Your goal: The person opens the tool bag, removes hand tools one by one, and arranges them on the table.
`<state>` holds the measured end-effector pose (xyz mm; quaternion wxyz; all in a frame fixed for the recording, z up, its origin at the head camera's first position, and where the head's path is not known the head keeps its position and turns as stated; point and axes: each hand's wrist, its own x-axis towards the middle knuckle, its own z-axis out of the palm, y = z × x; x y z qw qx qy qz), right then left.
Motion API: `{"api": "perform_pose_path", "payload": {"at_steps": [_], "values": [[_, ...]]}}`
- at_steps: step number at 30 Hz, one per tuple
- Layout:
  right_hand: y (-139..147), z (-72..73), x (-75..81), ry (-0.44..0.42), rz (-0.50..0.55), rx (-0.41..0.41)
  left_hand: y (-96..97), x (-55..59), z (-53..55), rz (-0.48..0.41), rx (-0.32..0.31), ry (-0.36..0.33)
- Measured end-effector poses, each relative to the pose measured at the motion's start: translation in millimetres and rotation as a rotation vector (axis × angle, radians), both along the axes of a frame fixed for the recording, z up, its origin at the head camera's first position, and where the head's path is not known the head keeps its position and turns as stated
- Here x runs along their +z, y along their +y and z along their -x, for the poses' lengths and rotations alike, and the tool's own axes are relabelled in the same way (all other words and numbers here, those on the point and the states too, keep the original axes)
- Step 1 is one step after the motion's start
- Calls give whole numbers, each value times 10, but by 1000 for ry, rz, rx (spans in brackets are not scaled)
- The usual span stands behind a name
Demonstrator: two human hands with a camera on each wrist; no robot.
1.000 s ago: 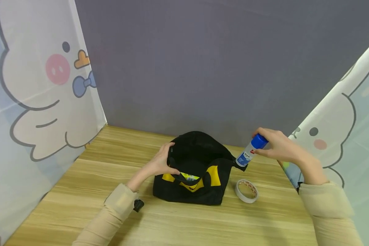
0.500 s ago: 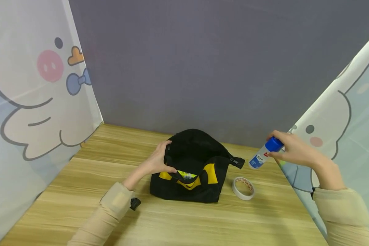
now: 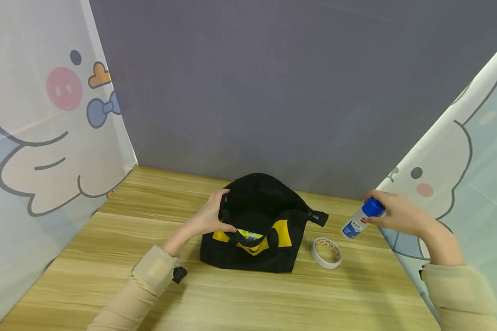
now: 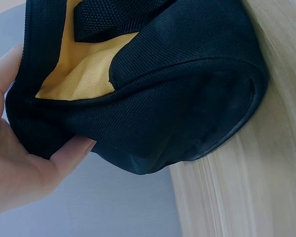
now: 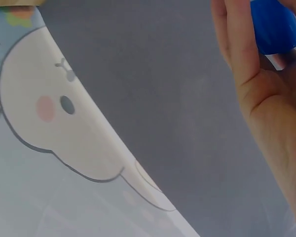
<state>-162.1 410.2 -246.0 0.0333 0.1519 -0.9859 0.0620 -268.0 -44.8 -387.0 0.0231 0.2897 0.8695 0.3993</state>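
The fingers of the right hand (image 3: 402, 216) are gripping the blue-capped canister (image 3: 356, 224), tilted above the tabletop (image 3: 248, 299); the left hand (image 3: 209, 217) is holding the black-and-yellow bag (image 3: 254, 202) open; compared with a second ago, the canister is hanging farther right, so handling is apparently shifting away from the bag

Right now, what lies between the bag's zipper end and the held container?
In the head view, bare tabletop shows between zipper end and container; the tape roll is nearer the camera.
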Motion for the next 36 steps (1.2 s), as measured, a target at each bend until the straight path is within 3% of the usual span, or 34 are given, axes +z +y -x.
{"api": "perform_pose_path", "payload": {"at_steps": [9, 15, 26, 36], "values": [[181, 21, -313, -58, 75, 9, 19, -7, 32, -5, -5, 11], [321, 25, -497, -139, 110, -57, 20, 6, 30, 12, -13, -4], [473, 18, -708, -224, 208, -102, 26, 14, 14, 2, -1, -16], [557, 52, -908, -252, 187, -121, 31, -6, 9, 7, 5, -4]]}}
